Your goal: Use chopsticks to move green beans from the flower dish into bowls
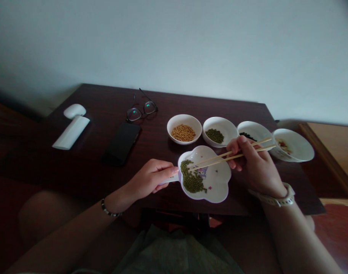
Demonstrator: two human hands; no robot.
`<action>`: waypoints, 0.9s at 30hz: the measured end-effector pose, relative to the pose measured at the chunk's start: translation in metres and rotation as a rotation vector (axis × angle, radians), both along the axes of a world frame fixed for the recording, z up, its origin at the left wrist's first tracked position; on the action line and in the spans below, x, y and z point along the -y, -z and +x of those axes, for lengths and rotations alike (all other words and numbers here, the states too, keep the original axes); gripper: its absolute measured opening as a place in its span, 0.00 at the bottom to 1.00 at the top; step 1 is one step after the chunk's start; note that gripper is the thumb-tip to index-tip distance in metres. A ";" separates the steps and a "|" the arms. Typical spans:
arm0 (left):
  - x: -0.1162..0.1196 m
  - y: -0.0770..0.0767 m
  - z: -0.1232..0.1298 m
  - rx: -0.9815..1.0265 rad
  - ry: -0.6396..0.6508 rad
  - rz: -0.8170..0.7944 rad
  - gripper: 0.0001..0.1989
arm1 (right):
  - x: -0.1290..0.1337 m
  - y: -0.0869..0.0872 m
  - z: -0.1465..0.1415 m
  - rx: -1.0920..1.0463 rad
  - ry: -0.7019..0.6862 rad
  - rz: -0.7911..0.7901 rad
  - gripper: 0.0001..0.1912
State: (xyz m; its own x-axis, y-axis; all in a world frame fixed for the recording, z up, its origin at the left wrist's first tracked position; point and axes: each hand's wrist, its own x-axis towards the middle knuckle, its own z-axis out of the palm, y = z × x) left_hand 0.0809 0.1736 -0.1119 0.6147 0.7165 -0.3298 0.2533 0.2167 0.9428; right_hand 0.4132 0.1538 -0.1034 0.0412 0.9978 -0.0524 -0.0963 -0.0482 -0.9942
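Observation:
My left hand [155,176] is closed round the short handle of a white flower-shaped dish [219,180] with a purple rim and a cartoon print. Green mung beans [193,180] lie heaped on the dish's left side. In my right hand [252,163] is a pair of wooden chopsticks [216,160], their tips down at the beans. Whether a bean sits between the tips is too small to tell. Just beyond the dish stands a white bowl [229,127] with more green beans [215,136]; my right fingers are in front of its neighbour, a bowl [256,129] holding black beans [246,135].
Left in the row is a bowl [174,123] of yellow soybeans [183,133]; at the right end, a bowl [302,146] with mixed bits. Glasses [142,111], a black phone [122,142], a white case [71,133] and a rounded white object [74,110] lie on the dark table [105,101] against the wall.

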 end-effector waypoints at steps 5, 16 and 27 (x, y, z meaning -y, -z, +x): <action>0.000 0.001 -0.001 0.015 0.003 0.005 0.24 | 0.000 0.000 -0.001 0.027 0.024 0.022 0.26; 0.000 0.000 0.000 0.007 0.004 -0.003 0.25 | 0.000 0.001 0.000 -0.021 0.002 -0.007 0.25; 0.001 0.003 -0.001 0.015 -0.002 0.001 0.25 | 0.000 0.003 -0.001 -0.026 0.046 0.035 0.26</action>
State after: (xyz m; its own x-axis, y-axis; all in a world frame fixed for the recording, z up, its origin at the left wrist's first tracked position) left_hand 0.0796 0.1730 -0.1148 0.6184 0.7178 -0.3200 0.2387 0.2164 0.9467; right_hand 0.4127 0.1540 -0.1066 0.0865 0.9961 -0.0191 -0.1230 -0.0084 -0.9924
